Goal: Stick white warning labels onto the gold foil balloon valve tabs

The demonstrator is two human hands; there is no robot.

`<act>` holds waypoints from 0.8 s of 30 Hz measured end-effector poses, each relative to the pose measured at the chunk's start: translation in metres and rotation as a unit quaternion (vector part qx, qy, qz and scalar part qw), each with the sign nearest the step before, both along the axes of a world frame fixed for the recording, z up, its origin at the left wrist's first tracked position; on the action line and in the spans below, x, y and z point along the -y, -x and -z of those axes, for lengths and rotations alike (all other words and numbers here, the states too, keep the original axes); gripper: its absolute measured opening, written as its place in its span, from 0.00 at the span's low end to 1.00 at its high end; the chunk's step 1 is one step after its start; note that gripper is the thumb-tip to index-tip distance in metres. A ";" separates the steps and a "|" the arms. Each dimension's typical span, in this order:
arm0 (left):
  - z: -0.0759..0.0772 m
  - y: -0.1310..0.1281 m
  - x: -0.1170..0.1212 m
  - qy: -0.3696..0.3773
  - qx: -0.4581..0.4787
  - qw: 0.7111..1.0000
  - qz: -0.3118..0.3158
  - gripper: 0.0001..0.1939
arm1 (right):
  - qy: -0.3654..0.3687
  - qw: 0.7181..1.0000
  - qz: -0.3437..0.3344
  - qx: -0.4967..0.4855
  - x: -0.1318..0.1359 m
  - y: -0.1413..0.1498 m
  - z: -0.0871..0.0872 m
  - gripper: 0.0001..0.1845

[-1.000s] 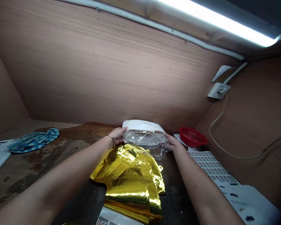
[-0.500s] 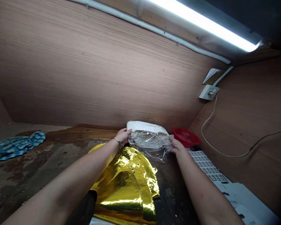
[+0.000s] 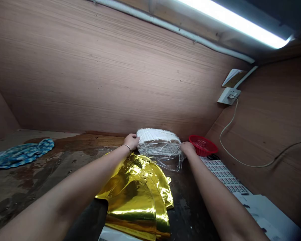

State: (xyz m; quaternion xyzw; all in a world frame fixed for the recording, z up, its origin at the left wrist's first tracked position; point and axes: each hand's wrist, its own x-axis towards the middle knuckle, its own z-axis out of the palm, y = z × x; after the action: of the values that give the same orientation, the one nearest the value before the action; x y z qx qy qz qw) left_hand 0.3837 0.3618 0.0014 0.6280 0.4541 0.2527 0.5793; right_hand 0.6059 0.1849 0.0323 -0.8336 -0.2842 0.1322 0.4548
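Note:
A stack of thin white ridged pieces [image 3: 158, 135] in clear plastic wrap sits against the back wall; I cannot make out what the pieces are. My left hand [image 3: 131, 142] is closed at its left end, fingertips partly hidden behind it. At the right end, my right hand [image 3: 187, 148] is closed on the plastic wrap [image 3: 178, 163]. The loose part of the wrap hangs crumpled along the front. Shiny gold foil balloons [image 3: 132, 204], flat and overlapping, lie in front of the stack, partly under my left forearm.
A red plastic basket [image 3: 203, 146] stands right of my right hand. Beyond it lie a printed label sheet [image 3: 222, 174] and white papers [image 3: 271, 211]. A blue patterned cloth [image 3: 22, 154] rests at far left. A cable [image 3: 223, 137] hangs from the wall socket [image 3: 228, 96].
The stack has settled slightly back toward the wall, still between my hands. My right fingers have closed more tightly at its end. The whole view has shifted a little.

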 end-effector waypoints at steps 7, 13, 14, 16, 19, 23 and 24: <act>0.000 0.059 -0.007 -0.188 -0.136 0.972 0.035 0.15 | 0.010 0.978 0.107 0.178 0.025 0.022 -0.029 0.14; -0.005 0.139 0.005 -0.283 -0.263 0.916 0.110 0.15 | -0.042 0.968 -0.074 0.236 0.059 0.122 -0.027 0.09; -0.006 0.147 0.009 -0.285 -0.283 0.909 0.115 0.15 | -0.040 0.966 -0.118 0.228 0.066 0.144 -0.019 0.09; -0.006 0.160 0.013 -0.280 -0.319 0.898 0.117 0.16 | -0.021 0.959 -0.194 0.208 0.079 0.181 -0.001 0.11; -0.005 0.171 0.014 -0.257 -0.353 0.893 0.108 0.16 | 0.023 0.969 -0.203 0.142 0.095 0.204 0.021 0.22; -0.002 0.181 0.009 -0.218 -0.358 0.902 0.105 0.15 | 0.052 0.995 -0.083 -0.005 0.108 0.184 0.030 0.26; -0.002 0.183 0.008 -0.212 -0.353 0.906 0.103 0.14 | 0.059 0.995 -0.067 -0.033 0.109 0.178 0.029 0.25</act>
State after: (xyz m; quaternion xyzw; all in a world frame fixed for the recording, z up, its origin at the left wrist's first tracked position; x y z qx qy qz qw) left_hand 0.2004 0.3536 0.0032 0.8270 0.4978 0.0438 0.2574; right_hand 0.4280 0.0758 0.0032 -0.8334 -0.3158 0.2063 0.4039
